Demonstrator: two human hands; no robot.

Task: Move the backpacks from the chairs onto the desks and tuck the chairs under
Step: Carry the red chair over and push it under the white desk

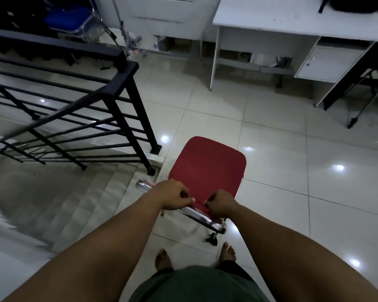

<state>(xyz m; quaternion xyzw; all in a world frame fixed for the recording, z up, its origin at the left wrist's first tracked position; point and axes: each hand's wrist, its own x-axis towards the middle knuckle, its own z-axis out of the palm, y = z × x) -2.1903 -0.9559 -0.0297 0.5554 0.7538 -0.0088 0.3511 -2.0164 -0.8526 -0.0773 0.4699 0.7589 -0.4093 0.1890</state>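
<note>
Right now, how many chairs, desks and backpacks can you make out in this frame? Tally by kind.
Chairs: 2, the red chair gripped by the left hand and right hand, and a blue chair behind the railing.
Desks: 1, the white desk.
Backpacks: 1, a dark bag on that desk, partly cropped.
Total: 4.
</note>
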